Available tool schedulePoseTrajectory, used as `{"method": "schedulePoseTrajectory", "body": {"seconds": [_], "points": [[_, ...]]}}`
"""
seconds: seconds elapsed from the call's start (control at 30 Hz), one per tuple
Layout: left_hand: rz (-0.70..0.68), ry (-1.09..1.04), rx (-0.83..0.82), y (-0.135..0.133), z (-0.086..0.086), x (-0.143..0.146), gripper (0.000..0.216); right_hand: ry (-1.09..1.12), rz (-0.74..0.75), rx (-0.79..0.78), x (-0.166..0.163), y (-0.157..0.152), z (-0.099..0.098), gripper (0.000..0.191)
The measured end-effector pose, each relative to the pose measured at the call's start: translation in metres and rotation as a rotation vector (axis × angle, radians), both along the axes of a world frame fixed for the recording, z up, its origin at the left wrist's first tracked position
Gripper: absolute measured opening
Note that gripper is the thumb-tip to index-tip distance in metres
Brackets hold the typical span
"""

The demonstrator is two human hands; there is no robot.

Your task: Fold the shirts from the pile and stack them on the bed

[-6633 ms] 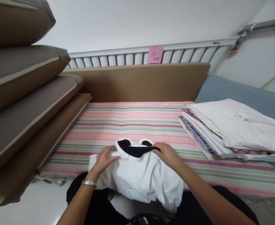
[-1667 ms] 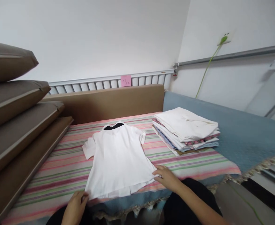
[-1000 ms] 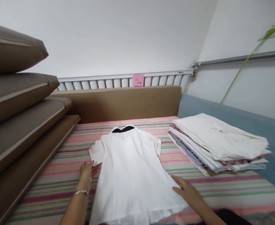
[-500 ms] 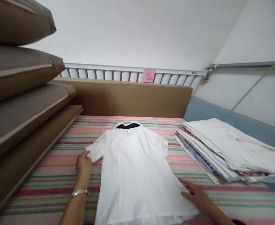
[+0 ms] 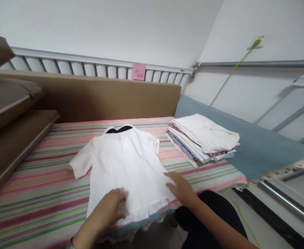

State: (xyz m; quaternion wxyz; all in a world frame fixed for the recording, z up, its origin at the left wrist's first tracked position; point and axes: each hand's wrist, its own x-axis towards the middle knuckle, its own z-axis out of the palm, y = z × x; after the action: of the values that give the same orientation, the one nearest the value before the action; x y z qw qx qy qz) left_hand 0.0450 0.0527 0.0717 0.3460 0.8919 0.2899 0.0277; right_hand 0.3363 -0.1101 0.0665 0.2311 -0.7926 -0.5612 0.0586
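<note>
A white short-sleeved shirt (image 5: 123, 166) lies spread on a striped cloth (image 5: 50, 166), its neck with the black inner collar (image 5: 119, 130) pointing away from the person and its hem near the front edge. The left hand (image 5: 113, 207) is over the lower part of the shirt, fingers bent; whether it pinches any fabric, I cannot tell. The right hand (image 5: 181, 188) is at the right side edge near the hem, thumb and forefinger apart.

The cloth is striped in pink, green, purple and white, over a blue cover (image 5: 258, 138) with a fringed edge that also rises along the right side. To the right of the shirt, apart from it, sits a stack of folded garments (image 5: 206, 135), white on top. Brown cushions (image 5: 9, 97) are piled at the left, and a long brown panel (image 5: 110, 100) stands upright at the back.

Behind it runs a white radiator (image 5: 76, 68) bearing a pink note (image 5: 139, 71). A grey pipe (image 5: 245, 65) crosses the right wall, below a green plug (image 5: 256, 43) whose cord hangs down.
</note>
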Motion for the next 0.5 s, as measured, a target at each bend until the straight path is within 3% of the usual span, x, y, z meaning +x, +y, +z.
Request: {"method": "schedulePoseTrajectory", "body": {"seconds": [0.13, 0.3, 0.4, 0.5], "points": [[-0.012, 0.076, 0.146, -0.021, -0.001, -0.006, 0.039, 0.025, 0.311, -0.077, -0.053, 0.001, -0.006, 0.048], [0.051, 0.145, 0.226, -0.034, -0.007, -0.015, 0.039, 0.075, 0.310, -0.060, -0.059, 0.009, -0.024, 0.032], [0.061, 0.054, 0.071, -0.022, -0.008, -0.030, 0.020, 0.128, 0.302, -0.062, -0.050, 0.012, -0.026, 0.030], [0.308, -0.079, 0.064, 0.008, -0.006, -0.051, 0.012, 0.183, 0.339, -0.116, -0.046, 0.010, -0.014, 0.026]]}}
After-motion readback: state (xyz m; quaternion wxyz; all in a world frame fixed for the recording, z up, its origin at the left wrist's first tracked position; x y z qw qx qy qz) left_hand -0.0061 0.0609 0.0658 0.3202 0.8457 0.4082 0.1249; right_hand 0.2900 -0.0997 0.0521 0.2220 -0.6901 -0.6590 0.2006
